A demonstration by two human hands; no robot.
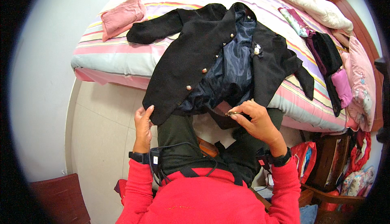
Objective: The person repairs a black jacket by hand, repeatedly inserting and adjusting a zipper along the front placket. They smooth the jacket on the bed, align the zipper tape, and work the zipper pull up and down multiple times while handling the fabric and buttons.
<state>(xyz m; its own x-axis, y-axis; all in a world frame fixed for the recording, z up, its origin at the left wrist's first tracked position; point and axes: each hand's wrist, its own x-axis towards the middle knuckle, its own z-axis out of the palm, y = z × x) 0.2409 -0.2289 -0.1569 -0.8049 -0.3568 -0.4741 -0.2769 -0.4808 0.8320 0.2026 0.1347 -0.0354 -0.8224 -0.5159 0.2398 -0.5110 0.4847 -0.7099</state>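
Note:
A black coat (pixel 189 50) lies spread on the edge of a bed, its front lying apart over a dark blue satiny lining (pixel 239 56). Gold-coloured buttons (pixel 204 71) run down one front edge, and an ornament (pixel 257 50) sits on the opposite side. My left hand (pixel 142 129) pinches the coat's lower left corner between thumb and fingers. Between the thumb and forefinger of my right hand (pixel 259 122) is a small brass-coloured metal object (pixel 231 113), too small to identify. The coat's bottom hem hangs over my knees, close to the right hand.
Striped bedding (pixel 115 58) covers the bed. A folded pink cloth (pixel 123 17) lies left of the coat, dark folded clothes (pixel 326 53) and a pink pillow (pixel 361 81) to its right. A dark red wooden panel (pixel 59 198) stands lower left. Bags and a wooden cabinet (pixel 327 160) crowd the right.

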